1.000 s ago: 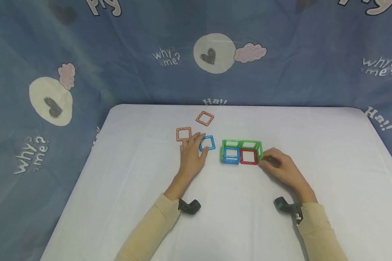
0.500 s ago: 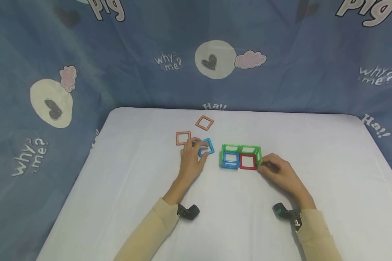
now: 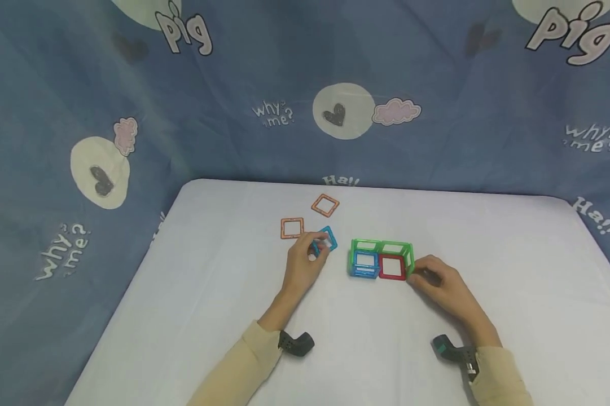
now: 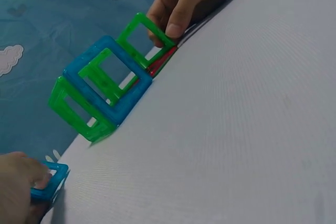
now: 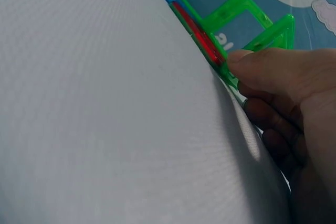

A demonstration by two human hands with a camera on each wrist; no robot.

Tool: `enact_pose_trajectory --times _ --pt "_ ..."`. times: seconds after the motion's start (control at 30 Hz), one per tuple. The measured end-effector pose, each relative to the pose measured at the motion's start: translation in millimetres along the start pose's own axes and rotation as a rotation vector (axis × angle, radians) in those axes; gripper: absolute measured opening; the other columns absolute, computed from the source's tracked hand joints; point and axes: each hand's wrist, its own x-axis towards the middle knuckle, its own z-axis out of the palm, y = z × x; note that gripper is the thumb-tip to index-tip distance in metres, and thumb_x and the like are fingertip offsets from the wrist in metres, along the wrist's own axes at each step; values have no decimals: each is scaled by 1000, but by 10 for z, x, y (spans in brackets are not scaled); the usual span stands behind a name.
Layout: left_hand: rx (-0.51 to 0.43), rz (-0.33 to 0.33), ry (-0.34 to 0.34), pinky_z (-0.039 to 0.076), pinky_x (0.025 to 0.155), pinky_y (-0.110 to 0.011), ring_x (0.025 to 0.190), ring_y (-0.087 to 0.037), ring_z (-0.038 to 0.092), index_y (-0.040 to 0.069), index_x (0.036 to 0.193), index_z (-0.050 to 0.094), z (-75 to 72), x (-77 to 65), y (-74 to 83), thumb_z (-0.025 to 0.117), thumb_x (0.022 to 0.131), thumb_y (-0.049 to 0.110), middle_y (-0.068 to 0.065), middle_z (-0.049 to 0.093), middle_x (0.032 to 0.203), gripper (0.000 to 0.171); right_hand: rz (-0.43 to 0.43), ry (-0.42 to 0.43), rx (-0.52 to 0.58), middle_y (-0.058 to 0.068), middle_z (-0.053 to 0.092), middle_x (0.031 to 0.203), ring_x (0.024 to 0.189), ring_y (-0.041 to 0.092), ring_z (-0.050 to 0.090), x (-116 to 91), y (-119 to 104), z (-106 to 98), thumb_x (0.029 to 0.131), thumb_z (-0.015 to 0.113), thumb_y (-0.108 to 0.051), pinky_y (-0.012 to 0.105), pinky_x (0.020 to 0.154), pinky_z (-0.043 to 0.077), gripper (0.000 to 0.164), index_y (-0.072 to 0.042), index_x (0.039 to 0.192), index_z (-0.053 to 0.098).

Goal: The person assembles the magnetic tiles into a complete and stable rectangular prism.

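Observation:
My left hand (image 3: 303, 263) pinches a blue square magnetic tile (image 3: 332, 239) between thumb and fingers. The tile is tilted up, and the fingers hide part of it. To its right stands a box-like build of magnetic tiles, with green tiles (image 3: 393, 248) along the back and ends. A blue tile (image 4: 140, 94) stands upright at its front left, and a red tile (image 3: 392, 267) lies flat in the right half. At the right end my right hand (image 3: 440, 282) holds the green end tile (image 5: 281, 34) by its near edge, the thumb on the front and curled fingers behind.
Two orange square tiles lie flat behind my left hand: one orange tile (image 3: 292, 228) nearer, another orange tile (image 3: 325, 205) turned diagonally farther back. The white table (image 3: 360, 349) ends at a blue printed cloth (image 3: 264, 146) behind it.
My left fingers have closed on the blue tile and tipped it up from the table. The right hand stays at the build's end. The head view has tilted upward a little.

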Motion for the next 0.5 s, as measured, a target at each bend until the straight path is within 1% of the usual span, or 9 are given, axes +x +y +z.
enact_pose_trajectory --times 0.1,0.2,0.23,0.33,0.4,0.5 --pt "-56 -22 25 55 78 -22 87 -11 65 15 111 64 -10 -9 5 55 95 15 1 65 108 18 -9 -3 8 -9 64 105 108 -3 51 3 13 19 87 68 -26 9 99 32 18 -25 105 65" --pt "-92 -51 44 55 84 -27 87 -11 68 18 114 62 -22 -9 5 44 100 23 1 67 109 23 -2 -1 3 -10 63 104 107 -4 51 7 8 29 87 68 -27 10 99 33 18 -26 104 65" --pt "-105 -59 50 55 84 -28 87 -12 69 18 116 61 -25 -10 5 43 101 23 0 68 109 24 0 1 -3 -11 63 103 106 -4 51 3 4 30 87 68 -28 10 99 34 18 -26 104 65" --pt "-170 -92 78 56 83 -29 86 -12 71 20 124 56 -26 -18 6 46 100 23 -1 70 108 26 -2 6 -10 -11 63 102 105 -5 50 -18 -5 31 86 69 -27 9 97 34 17 -25 103 65" --pt "-217 -100 104 57 81 -26 87 -12 71 21 127 54 -26 -19 15 50 98 25 -2 71 107 30 -12 12 -4 -11 63 102 104 -5 50 -28 -4 32 86 69 -25 6 97 33 17 -24 102 65" --pt "-271 -94 159 56 81 -21 91 -12 71 20 126 57 -38 -8 45 55 96 28 -2 72 106 31 -25 24 -2 -8 64 102 104 -4 51 -17 -19 27 85 70 -19 4 96 31 18 -22 102 65"
